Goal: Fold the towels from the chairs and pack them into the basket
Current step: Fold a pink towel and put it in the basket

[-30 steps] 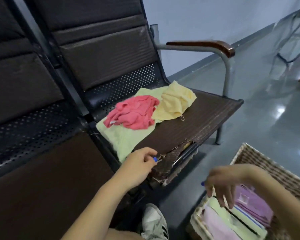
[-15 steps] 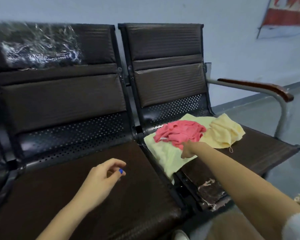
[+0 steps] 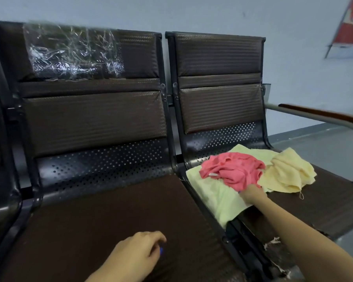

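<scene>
- Head view: two dark brown padded chairs stand side by side against a pale wall, the left chair (image 3: 94,210) with a bare seat and the right chair (image 3: 322,202) carrying the towels.
- A light green towel (image 3: 216,192) lies spread flat over the left part of the right chair's seat, its near corner hanging over the front edge.
- A crumpled pink towel (image 3: 232,169) sits on top of the green one, and a crumpled pale yellow towel (image 3: 287,174) lies just to its right, touching it.
- The right hand (image 3: 253,193) reaches far across to the near edge of the pink towel; its fingers are tucked under or into the cloth, so whether the grip has closed on it cannot be told.
- The left hand (image 3: 140,252) hovers low over the left chair's seat, fingers loosely curled, holding nothing.
- Crinkled clear plastic wrap (image 3: 73,51) covers part of the left chair's upper backrest.
- A wooden armrest (image 3: 322,115) runs along the far right side.
</scene>
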`<move>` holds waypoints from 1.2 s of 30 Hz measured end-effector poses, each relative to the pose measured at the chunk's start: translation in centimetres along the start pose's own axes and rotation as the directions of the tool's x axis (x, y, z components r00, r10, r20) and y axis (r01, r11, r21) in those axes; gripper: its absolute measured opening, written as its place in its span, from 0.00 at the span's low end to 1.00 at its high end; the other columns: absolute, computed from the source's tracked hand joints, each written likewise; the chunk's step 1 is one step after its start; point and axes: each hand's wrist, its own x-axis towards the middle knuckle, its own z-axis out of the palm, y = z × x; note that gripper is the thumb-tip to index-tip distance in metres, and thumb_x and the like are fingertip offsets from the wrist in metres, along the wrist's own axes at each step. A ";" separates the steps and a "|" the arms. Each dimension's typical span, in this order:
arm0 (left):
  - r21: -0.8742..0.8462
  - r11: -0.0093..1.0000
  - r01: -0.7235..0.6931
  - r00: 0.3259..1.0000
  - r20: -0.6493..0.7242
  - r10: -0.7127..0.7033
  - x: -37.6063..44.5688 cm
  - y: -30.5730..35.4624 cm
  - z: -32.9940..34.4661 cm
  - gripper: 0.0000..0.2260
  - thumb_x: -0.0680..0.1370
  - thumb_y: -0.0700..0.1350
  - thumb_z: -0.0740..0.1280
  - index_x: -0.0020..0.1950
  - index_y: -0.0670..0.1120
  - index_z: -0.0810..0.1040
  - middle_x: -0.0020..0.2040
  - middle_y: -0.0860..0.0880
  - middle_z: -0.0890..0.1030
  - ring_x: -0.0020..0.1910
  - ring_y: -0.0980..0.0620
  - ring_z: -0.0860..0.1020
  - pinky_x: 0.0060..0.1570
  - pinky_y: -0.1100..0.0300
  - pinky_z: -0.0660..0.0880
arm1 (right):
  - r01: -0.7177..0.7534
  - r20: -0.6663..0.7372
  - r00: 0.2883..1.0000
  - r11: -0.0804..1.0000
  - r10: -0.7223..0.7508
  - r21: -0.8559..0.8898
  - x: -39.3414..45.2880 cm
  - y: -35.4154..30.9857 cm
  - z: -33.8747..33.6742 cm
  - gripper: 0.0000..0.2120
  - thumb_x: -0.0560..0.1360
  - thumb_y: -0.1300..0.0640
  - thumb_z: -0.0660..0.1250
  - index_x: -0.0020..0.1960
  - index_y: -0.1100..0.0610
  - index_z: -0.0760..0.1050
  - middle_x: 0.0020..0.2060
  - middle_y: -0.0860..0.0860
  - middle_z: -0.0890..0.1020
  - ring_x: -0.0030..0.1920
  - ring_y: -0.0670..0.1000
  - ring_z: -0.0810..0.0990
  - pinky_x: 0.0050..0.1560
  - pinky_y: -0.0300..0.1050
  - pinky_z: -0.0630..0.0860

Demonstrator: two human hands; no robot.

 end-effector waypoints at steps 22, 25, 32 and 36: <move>-0.484 0.874 -0.049 0.953 -0.285 -0.104 0.2 -2.5 -0.5 0.10 0.79 0.46 0.66 0.52 0.62 0.73 0.47 0.52 0.81 0.39 0.62 0.80 0.42 0.70 0.72 | 0.776 -0.732 0.622 0.343 -0.277 0.529 -16.4 -13.9 -11.2 0.12 0.79 0.55 0.56 0.37 0.52 0.69 0.32 0.45 0.74 0.35 0.42 0.70 0.40 0.39 0.65; -0.705 0.679 -0.202 0.907 -0.396 -0.142 -1.0 -1.0 -0.9 0.21 0.66 0.59 0.75 0.55 0.64 0.72 0.50 0.52 0.83 0.36 0.63 0.78 0.40 0.66 0.73 | 0.796 -0.607 0.594 0.278 -0.527 0.538 -20.4 -16.8 -10.5 0.11 0.78 0.52 0.58 0.37 0.43 0.66 0.27 0.39 0.73 0.31 0.40 0.69 0.38 0.43 0.66; -0.833 0.380 -0.401 0.849 -0.494 -0.188 -3.4 1.0 -1.5 0.31 0.54 0.55 0.82 0.53 0.48 0.78 0.43 0.53 0.86 0.41 0.60 0.83 0.36 0.70 0.76 | 0.820 -0.357 0.392 0.146 -0.848 0.554 -24.1 -19.2 -6.6 0.09 0.80 0.56 0.58 0.43 0.48 0.70 0.33 0.42 0.73 0.37 0.42 0.73 0.43 0.49 0.72; -0.695 0.600 -0.396 0.784 -0.596 -0.172 -4.0 0.5 -1.7 0.12 0.70 0.38 0.75 0.46 0.53 0.80 0.41 0.55 0.85 0.39 0.60 0.81 0.37 0.67 0.77 | 0.807 -0.385 0.419 0.143 -0.822 0.574 -23.3 -19.1 -6.2 0.09 0.79 0.54 0.59 0.47 0.55 0.76 0.37 0.45 0.78 0.41 0.46 0.77 0.46 0.47 0.74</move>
